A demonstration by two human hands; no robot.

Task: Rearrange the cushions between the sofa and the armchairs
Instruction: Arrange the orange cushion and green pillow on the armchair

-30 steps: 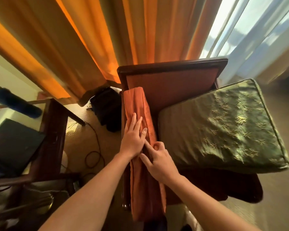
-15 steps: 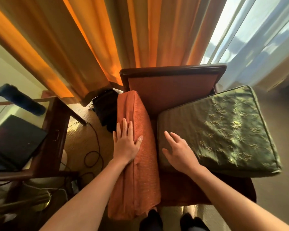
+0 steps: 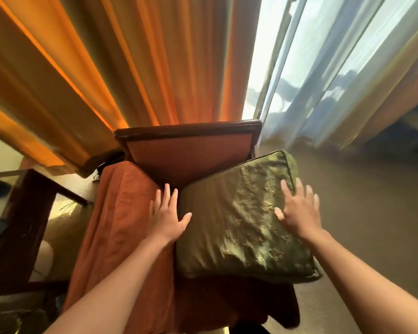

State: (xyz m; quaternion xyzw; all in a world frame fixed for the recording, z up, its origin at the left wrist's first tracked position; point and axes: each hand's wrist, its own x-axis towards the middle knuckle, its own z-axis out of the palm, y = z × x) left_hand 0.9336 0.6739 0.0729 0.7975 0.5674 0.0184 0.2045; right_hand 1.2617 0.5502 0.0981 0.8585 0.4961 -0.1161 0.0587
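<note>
Orange curtains (image 3: 111, 68) hang in long folds across the upper left, glowing where light comes through them. To their right, sheer white curtains (image 3: 328, 68) cover a bright window, and their hem reaches the floor. The floor is a tan carpet (image 3: 372, 213), which spreads across the right side. At the left edge stands a dark wooden side table (image 3: 27, 213) with a glass top, only partly in view. A dark object (image 3: 109, 156) lies on the floor under the orange curtains' lower edge, too shadowed to identify.
</note>
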